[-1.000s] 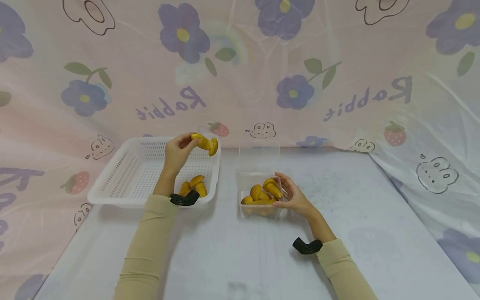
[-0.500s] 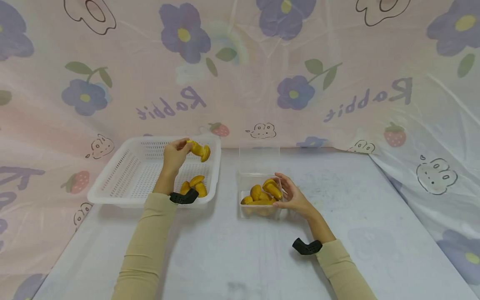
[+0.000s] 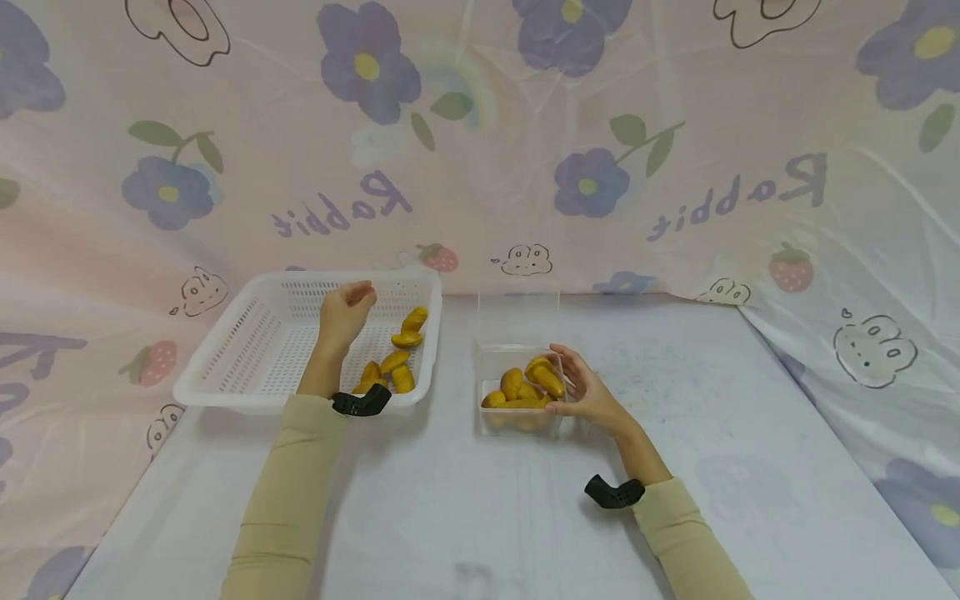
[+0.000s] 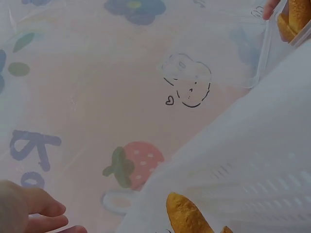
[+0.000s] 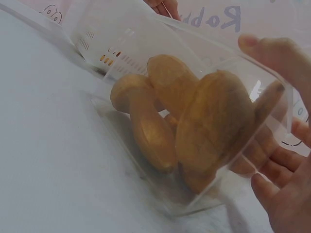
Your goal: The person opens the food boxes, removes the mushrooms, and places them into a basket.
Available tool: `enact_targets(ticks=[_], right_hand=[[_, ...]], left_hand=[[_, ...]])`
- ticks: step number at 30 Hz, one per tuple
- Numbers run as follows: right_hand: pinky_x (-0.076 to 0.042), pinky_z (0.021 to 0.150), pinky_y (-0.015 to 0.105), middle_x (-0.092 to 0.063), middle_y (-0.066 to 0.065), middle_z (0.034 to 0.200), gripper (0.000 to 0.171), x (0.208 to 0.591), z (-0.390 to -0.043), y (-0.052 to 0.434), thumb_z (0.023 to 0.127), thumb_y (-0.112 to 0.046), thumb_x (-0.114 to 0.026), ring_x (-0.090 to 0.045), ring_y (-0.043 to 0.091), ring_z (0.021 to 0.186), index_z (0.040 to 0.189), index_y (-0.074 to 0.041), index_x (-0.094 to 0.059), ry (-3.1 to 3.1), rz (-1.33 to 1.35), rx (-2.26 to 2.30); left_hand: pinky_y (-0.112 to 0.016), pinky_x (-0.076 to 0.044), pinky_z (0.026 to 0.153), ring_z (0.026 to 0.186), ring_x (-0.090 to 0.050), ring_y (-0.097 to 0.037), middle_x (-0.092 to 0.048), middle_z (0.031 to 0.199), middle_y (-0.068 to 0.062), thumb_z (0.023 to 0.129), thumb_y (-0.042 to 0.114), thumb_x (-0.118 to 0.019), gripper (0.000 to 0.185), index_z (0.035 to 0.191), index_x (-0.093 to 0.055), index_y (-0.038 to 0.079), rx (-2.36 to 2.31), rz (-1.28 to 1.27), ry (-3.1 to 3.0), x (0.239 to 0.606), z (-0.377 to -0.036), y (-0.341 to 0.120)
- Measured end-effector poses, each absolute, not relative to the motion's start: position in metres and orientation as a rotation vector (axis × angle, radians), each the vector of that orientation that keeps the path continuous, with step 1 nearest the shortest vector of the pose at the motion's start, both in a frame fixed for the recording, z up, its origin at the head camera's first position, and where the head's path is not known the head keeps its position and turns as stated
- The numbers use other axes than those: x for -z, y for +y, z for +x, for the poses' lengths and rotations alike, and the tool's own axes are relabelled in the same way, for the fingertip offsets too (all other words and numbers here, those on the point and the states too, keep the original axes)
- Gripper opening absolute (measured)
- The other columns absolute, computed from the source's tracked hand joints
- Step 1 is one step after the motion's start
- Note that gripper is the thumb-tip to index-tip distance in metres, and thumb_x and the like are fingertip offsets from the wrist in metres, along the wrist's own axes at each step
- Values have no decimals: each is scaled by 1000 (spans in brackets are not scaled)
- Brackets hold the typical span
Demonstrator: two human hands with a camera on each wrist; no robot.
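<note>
Transfer of yellow mushroom pieces from a clear box (image 3: 517,392) to a white basket (image 3: 247,350). Left hand (image 3: 341,317) hovers empty over the basket, fingers loosely curled; a piece (image 3: 411,327) lies just right of it, beside others at the near-right corner. Right hand (image 3: 588,392) steadies the box's right wall with relaxed fingers — several pieces remain inside. Judged next: left hand crosses right to the box for another piece.
</note>
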State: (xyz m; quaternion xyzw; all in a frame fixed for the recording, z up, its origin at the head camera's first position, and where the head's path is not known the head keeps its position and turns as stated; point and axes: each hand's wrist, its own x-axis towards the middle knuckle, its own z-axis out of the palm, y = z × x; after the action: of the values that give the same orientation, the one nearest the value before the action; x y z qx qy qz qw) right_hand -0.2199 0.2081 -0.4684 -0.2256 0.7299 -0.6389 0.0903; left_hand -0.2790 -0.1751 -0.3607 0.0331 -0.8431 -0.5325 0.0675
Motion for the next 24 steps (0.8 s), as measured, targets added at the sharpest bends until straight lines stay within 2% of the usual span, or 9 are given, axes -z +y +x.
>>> enact_targets(ticks=[13,19,24], right_hand=[[-13,117,68,-20,28,157,97,471,-221,209,79,-14,-79,-10,46,148,151,-1,-15,2159,-691,1916],[-10,116,71,-17,28,158,97,473,-222,208,79,-12,-78,-7,46,149,150,4,-13,2152,-726,1930],[-7,117,70,-16,30,157,95,473,-222,208,79,-11,-78,-6,45,149,151,-3,-17,2115,-750,1964]], left_hand=[[-43,-44,112,126,-56,-33,-58,135,-21,99,19,-51,41,135,-53,1,1621,-42,-2502,359,-258,-164],[-41,-46,111,124,-58,-31,-60,133,-20,100,17,-51,38,133,-54,0,1670,-120,-2488,352,-246,-156],[-33,-49,108,122,-60,-29,-62,132,-19,100,17,-51,37,133,-55,1,1665,-157,-2479,347,-239,-151]])
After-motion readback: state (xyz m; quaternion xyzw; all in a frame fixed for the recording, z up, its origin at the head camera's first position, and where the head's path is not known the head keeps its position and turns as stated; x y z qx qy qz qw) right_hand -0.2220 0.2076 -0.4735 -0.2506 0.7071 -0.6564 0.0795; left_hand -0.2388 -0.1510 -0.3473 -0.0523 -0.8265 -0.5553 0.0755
